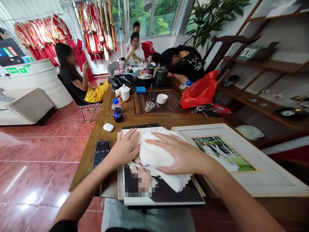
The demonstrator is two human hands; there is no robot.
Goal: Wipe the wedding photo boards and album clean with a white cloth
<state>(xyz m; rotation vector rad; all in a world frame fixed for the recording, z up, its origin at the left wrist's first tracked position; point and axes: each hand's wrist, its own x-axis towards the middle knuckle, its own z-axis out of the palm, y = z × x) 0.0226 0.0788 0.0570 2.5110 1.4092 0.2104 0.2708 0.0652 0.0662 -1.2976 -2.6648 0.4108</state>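
Note:
A photo book or mounted print (169,190) with a large portrait lies in front of me at the table's near edge. My right hand (180,153) is curved over a bunched white cloth (156,154), pressing it onto the picture, with one jagged-edged corner spread toward me. My left hand (129,146) rests flat near the picture's upper left, fingers apart, beside the cloth. The cloth and both hands hide much of the picture. To the right lies a pale framed wedding photo (224,153).
Left of the picture are a phone (102,153) showing a timer, a white earbud case (108,127) and a blue-capped bottle (117,111). Farther back stand a lidded white cup (125,93), a white bowl (162,98) and a red plastic bag (200,91). Several people sit around.

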